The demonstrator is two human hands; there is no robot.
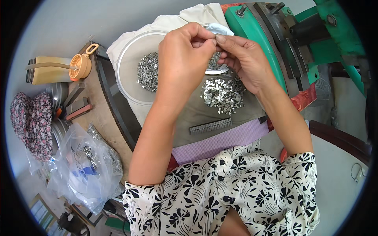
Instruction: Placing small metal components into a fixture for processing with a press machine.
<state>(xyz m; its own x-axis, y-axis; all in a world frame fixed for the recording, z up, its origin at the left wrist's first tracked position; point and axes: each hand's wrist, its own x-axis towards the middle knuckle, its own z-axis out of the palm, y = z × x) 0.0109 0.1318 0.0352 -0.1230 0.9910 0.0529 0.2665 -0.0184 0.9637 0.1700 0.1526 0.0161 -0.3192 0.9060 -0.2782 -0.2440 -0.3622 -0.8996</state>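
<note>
Above the work surface my left hand (182, 51) and my right hand (249, 59) meet at the fingertips. Both are closed in a pinch; whatever lies between the tips is too small to make out. Beneath my left hand sits a wide, round, pale basin (125, 80) with a heap of small grey metal pieces (147, 74). A white bowl (217, 72) of similar pieces is partly hidden behind the hands. Just below my right hand, a loose pile of shiny flat metal bits (224, 94) lies on the cloth. Nearer to me rests a grey notched metal strip (210, 126).
A green machine (256, 47) with dark metal parts stands at the right. Purple textured cloth (220, 141) runs along the near edge. On the left are a wooden table (106, 129), a clear plastic bag (78, 173), an orange-lidded bottle (80, 67) and a floral cloth item (31, 124).
</note>
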